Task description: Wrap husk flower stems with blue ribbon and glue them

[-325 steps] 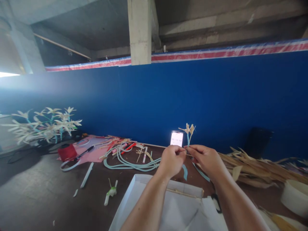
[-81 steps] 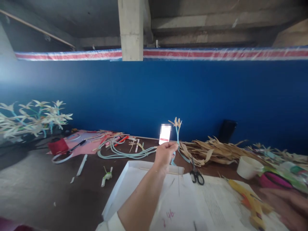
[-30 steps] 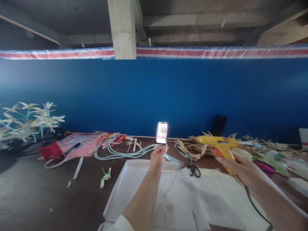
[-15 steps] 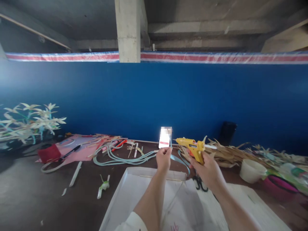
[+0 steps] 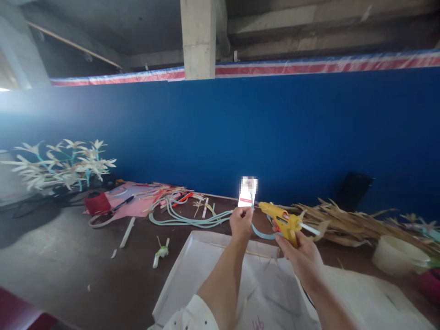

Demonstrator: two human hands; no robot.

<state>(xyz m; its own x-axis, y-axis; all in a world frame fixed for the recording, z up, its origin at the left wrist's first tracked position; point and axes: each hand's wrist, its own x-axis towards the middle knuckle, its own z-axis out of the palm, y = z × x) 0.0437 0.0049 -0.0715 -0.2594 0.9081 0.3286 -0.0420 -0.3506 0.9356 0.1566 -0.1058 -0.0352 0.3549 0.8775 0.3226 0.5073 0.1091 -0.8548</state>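
My right hand (image 5: 302,256) is wrapped round the handle of a yellow hot glue gun (image 5: 282,221), with a white glue stick (image 5: 311,228) poking out of its back. The nozzle points left, a short way from my left hand (image 5: 241,223). Pinched fingers of that left hand grip a light-blue strip (image 5: 261,234), which rises past the fingertips and curls down to the right. Whether a stem is also in that pinch is hidden. Behind the left hand stands a lit phone (image 5: 246,195), partly blurred out. Below both hands lies a shallow white box lid (image 5: 206,263).
Light-blue cords (image 5: 185,222) loop across the table to the left. Further left are a red roll (image 5: 96,203), pink paper (image 5: 137,192) and white flowers (image 5: 74,160). Dry husks (image 5: 343,224) and a whitish tub (image 5: 395,256) lie right. A blue panel (image 5: 206,128) stands behind.
The view has turned slightly left and tilted, so everything sits further right. The glue gun now points a little more downward at its back end. Both hands keep their holds.
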